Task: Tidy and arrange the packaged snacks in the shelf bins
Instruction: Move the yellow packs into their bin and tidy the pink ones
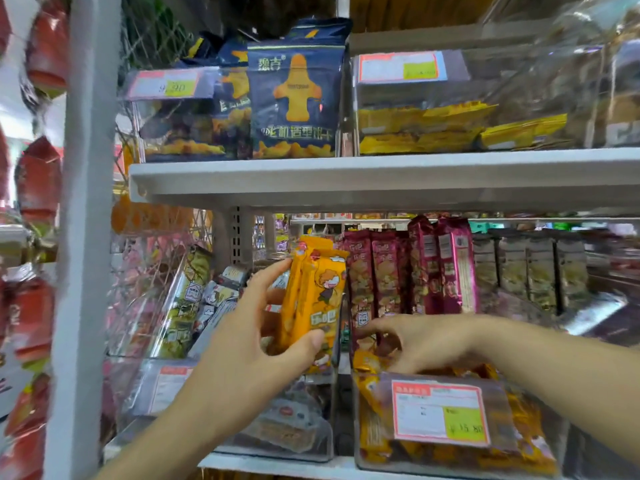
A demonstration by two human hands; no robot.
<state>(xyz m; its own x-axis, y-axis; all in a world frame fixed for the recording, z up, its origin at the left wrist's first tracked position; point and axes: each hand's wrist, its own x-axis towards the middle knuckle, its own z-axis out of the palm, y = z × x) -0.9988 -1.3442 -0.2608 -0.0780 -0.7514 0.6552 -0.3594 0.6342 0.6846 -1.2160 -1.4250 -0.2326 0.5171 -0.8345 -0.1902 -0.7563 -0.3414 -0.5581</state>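
Left hand point(249, 344) pinches orange packets point(311, 299) upright; right hand point(419, 344) reaches into the bin point(526, 420), its fingers' hold unclear. Pinned by just a thumb, the packets could slide apart and drop.

The left hand point(242, 348) hid the lower ends of the orange packets point(311, 299); small print on the lower price label point(440, 414) was blurred unreadable.

Upright orange snack packets point(313, 299), left-hand-held point(242, 355)
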